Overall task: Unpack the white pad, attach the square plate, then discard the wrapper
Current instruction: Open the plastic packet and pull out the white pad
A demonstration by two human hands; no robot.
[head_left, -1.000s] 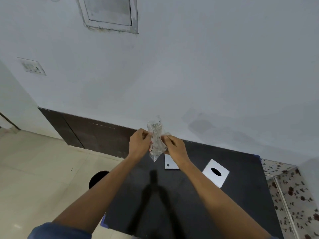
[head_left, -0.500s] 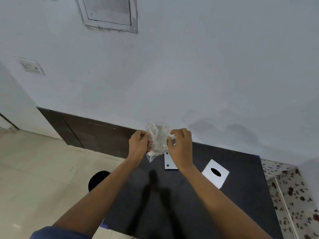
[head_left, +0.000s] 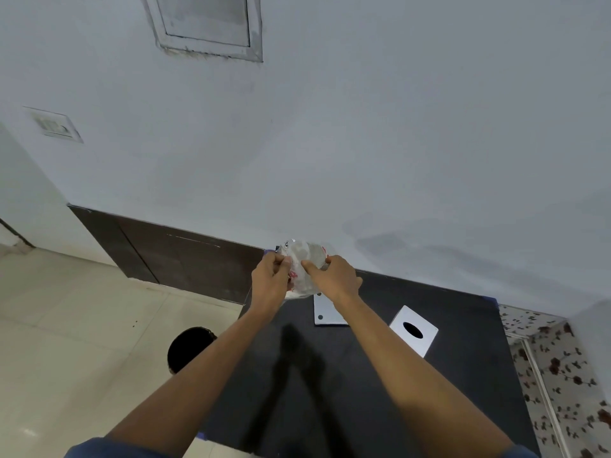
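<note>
- Your two hands meet above the far edge of the matte black desk (head_left: 463,358), both pinching a crinkled clear plastic wrapper with red print (head_left: 305,269) held up in the air against the pale wall.
- What the wrapper holds is hard to make out: something whitish shows through the creased film, but its outline is lost behind your fingers and the glare.
- Your left hand (head_left: 271,280) grips the wrapper's left side, fingers curled in, thumb and fingertips closed on the film.
- Your right hand (head_left: 337,277) pinches the right side, forefinger stretched across the front of the plastic; its other fingers are hidden behind the hand.
- A flat white square plate with small dark corner holes (head_left: 325,314) lies on the desk directly below the wrapper, its right and upper parts covered by your right wrist.
- A second white square plate with a dark oval opening (head_left: 415,330) lies flat to the right, apart from the first.
- A round black bin (head_left: 188,347) stands on the glossy beige tiled floor left of the desk, partly hidden behind your left forearm.
- Blue sleeves are cut off by the bottom edge.
- The shadow of your arms falls dark across the desk.
</note>
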